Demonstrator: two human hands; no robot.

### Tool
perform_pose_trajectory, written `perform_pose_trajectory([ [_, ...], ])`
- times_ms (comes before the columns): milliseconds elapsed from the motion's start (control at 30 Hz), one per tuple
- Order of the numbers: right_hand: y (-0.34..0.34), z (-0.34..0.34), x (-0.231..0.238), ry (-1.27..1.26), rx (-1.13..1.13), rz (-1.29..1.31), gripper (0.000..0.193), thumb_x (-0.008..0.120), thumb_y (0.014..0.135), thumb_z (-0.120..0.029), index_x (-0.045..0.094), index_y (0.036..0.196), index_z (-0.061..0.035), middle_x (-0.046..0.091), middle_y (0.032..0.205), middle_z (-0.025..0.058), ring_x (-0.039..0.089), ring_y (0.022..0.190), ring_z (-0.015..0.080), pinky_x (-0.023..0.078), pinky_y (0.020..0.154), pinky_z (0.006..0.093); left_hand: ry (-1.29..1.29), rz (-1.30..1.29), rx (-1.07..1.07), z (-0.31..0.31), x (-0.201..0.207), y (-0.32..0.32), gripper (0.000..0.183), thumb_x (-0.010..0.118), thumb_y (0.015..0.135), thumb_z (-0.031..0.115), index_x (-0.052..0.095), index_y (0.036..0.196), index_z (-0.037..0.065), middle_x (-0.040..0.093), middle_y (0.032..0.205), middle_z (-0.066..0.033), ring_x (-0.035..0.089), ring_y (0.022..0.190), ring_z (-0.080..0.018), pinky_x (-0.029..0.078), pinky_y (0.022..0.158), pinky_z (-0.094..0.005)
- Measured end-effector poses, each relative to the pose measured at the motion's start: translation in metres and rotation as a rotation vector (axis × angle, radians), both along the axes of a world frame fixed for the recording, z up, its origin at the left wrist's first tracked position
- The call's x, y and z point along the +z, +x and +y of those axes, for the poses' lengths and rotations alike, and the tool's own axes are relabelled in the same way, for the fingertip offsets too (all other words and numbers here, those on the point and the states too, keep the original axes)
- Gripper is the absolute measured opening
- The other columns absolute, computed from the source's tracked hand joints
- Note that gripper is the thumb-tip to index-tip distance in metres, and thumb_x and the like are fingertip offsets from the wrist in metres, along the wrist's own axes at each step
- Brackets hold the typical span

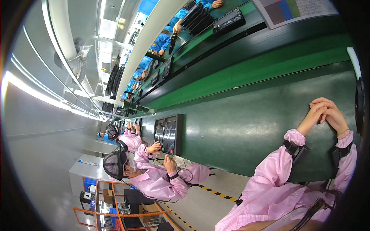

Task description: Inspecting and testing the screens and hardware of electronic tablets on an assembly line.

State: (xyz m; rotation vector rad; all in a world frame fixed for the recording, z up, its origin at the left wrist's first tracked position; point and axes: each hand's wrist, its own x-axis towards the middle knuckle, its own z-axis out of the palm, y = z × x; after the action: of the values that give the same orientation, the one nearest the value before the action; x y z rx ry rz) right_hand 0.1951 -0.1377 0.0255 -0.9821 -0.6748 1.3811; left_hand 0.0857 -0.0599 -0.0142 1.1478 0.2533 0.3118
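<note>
My left hand [315,112] and my right hand [333,112] are clasped together over the green work surface [239,127] at the right of the view. Their fingers are folded over one another, and no object shows in them. A small dark patch shows between the palms; I cannot tell what it is. Both forearms wear pink striped sleeves, each with a black strapped device at the wrist, such as the left wrist device [296,152].
To the left, a co-worker in pink [154,173] reaches to a dark tray [178,134] with black panels. Beyond a green belt [254,73], people in blue handle black devices. A printed sheet [296,11] is at the top right, an orange-framed shelf [123,208] at the lower left.
</note>
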Motion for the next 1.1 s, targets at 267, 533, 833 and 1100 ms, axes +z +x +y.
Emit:
perform_pose_trajectory([
  [267, 0.000, 0.000, -0.003, -0.016, -0.012, 0.019, 0.039, 0.046, 0.071, 0.000, 0.055, 0.109, 0.0046, 0.060, 0.109, 0.0156, 0.063, 0.078, 0.0127, 0.051, 0.050, 0.0184, -0.021, 0.024, -0.001, -0.001, -0.002, 0.001, 0.023, 0.043, 0.093, 0.018, 0.059, 0.100, 0.004, 0.045, 0.063, 0.0021, 0.042, 0.053, -0.0054, 0.033, 0.049, -0.0204],
  [533, -0.003, -0.004, -0.006, -0.003, -0.003, 0.021, 0.037, 0.046, 0.073, 0.000, 0.055, 0.109, 0.0042, 0.060, 0.108, 0.0157, 0.063, 0.077, 0.0127, 0.051, 0.051, 0.0187, -0.012, 0.016, 0.006, -0.004, -0.008, -0.002, 0.022, 0.043, 0.094, 0.019, 0.058, 0.099, 0.004, 0.045, 0.062, 0.0021, 0.042, 0.054, -0.0055, 0.033, 0.049, -0.0205],
  [833, -0.001, -0.008, -0.007, 0.003, 0.013, 0.012, 0.039, 0.049, 0.073, -0.004, 0.053, 0.110, 0.0052, 0.059, 0.110, 0.0156, 0.062, 0.078, 0.0123, 0.052, 0.054, 0.0191, -0.023, 0.006, -0.004, -0.006, -0.007, -0.002, 0.023, 0.043, 0.095, 0.020, 0.058, 0.100, 0.004, 0.045, 0.062, 0.0019, 0.043, 0.054, -0.0058, 0.034, 0.050, -0.0206],
  [1100, 0.000, -0.012, -0.004, 0.006, 0.021, 0.008, 0.038, 0.049, 0.074, -0.003, 0.053, 0.111, 0.0051, 0.059, 0.110, 0.0157, 0.062, 0.082, 0.0128, 0.052, 0.056, 0.0188, -0.005, 0.017, -0.011, -0.011, -0.005, 0.000, 0.022, 0.042, 0.094, 0.020, 0.057, 0.100, 0.005, 0.044, 0.062, 0.0027, 0.042, 0.053, -0.0052, 0.033, 0.049, -0.0200],
])
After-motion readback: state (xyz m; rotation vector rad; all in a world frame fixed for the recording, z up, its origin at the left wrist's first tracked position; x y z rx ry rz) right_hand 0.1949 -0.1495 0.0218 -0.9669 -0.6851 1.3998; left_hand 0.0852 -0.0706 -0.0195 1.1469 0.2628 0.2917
